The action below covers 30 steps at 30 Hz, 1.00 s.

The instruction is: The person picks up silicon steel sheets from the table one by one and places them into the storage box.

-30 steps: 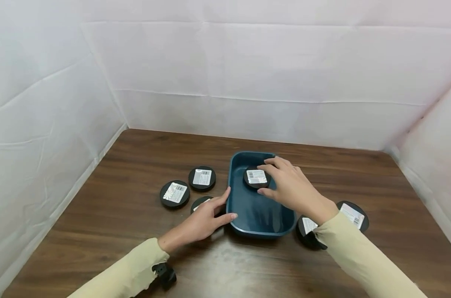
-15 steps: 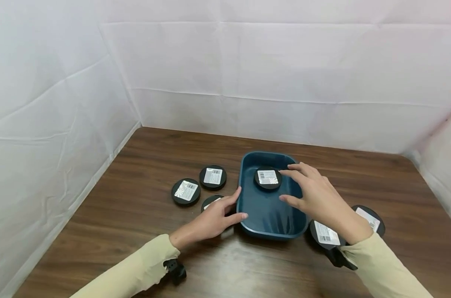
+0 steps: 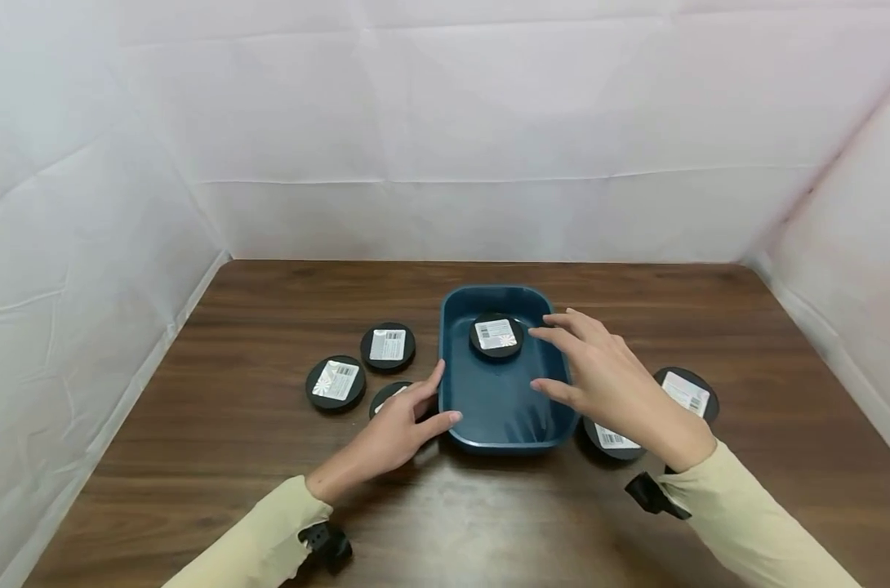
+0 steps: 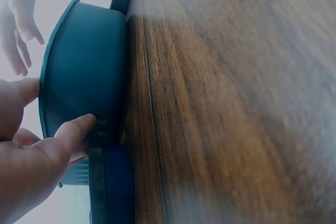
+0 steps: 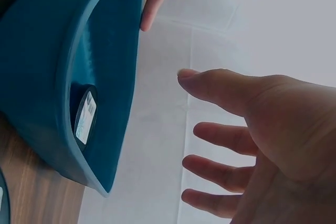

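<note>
Black labelled disc [image 3: 496, 336] sits in blue tray [image 3: 489, 402]; my left hand [image 3: 397, 433] touches the tray's side ungripped, right hand [image 3: 608, 377] hovers empty: placement seems done, next calls for withdrawal.

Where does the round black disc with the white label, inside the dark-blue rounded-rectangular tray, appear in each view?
Head: the round black disc lies slightly right of and below picture centre, in the far half of the dark-blue tray.
Left wrist: not in it; the tray shows only its outside.
Right wrist: left of centre, inside the tray.
Shared landmark: the tray.
</note>
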{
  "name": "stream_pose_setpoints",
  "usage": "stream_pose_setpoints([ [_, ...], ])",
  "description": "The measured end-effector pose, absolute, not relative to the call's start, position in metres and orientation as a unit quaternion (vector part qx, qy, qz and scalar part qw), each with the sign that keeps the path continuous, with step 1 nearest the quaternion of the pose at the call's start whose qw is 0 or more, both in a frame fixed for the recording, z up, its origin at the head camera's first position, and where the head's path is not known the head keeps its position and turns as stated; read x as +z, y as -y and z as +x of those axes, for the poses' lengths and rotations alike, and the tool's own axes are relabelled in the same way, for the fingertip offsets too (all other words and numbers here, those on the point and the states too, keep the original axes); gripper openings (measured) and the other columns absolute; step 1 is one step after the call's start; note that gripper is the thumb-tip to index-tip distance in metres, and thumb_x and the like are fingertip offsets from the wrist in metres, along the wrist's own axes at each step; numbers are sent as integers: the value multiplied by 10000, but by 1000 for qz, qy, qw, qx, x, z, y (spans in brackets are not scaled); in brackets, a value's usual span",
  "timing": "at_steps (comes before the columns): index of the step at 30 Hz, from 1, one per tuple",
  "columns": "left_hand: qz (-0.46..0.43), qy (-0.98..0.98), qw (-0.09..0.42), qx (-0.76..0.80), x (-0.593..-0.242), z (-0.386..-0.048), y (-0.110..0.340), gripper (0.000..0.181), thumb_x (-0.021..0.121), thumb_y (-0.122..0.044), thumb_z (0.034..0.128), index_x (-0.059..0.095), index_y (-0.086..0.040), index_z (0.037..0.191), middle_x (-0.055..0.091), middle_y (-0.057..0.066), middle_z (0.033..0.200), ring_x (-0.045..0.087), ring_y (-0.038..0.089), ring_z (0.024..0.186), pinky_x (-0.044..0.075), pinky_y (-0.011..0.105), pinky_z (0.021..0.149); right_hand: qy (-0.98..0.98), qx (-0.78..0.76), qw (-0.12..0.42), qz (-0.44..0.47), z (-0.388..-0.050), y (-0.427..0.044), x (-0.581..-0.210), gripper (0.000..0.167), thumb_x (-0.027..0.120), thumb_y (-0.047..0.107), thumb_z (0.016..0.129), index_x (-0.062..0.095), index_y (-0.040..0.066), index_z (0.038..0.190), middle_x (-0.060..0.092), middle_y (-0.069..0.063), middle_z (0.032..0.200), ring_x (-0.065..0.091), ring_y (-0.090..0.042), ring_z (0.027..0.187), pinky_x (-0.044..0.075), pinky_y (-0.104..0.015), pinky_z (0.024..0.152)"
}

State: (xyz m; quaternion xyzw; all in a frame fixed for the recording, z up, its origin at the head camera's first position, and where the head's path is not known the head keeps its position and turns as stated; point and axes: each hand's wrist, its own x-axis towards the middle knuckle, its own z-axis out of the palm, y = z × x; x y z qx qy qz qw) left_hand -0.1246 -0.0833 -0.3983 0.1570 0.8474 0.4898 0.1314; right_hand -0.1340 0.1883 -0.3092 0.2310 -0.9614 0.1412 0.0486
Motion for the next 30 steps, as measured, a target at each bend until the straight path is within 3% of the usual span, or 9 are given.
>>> stream_pose_setpoints([
  [16,150,-847,135,491,-398,-123,89,781,630,-336,997,181,-136,1604,272,131,1644,360,244,1484,351,459,1190,957,188,32,217,-120,-201,-325,626,778,272,886,542,86,1435,455,-187,1510,292,-450,1480,331,-710,1096],
  [30,162,-831,140,513,-401,-122,89,788,626,-308,1001,159,-113,1605,235,128,1656,361,233,1480,351,447,1188,950,177,80,246,-105,-210,-338,607,813,268,846,589,85,1380,511,-174,1455,387,-463,1418,424,-692,975],
])
